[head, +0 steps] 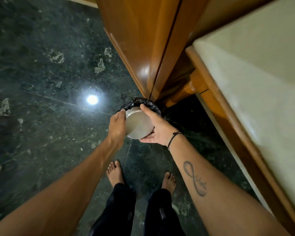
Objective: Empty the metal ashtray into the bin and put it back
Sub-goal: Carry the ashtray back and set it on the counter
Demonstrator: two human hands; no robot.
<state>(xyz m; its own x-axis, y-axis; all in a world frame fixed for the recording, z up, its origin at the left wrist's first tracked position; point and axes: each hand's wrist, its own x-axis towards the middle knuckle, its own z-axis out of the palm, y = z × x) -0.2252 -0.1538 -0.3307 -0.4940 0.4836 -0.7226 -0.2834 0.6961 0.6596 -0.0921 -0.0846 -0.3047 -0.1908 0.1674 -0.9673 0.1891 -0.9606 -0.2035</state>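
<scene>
The round metal ashtray (138,124) is turned so its flat shiny underside faces me, tipped toward the bin. My left hand (117,126) grips its left edge and my right hand (157,128) grips its right edge and far rim. Just beyond it, on the floor, stands a small bin lined with a black plastic bag (143,101); only the crumpled bag rim shows above the ashtray. What is inside the ashtray and the bin is hidden.
A tall wooden cabinet (140,41) rises right behind the bin. A bed with a wooden frame (232,120) and pale mattress runs along the right. The floor is dark green marble (46,79). My bare feet (115,174) stand close in front.
</scene>
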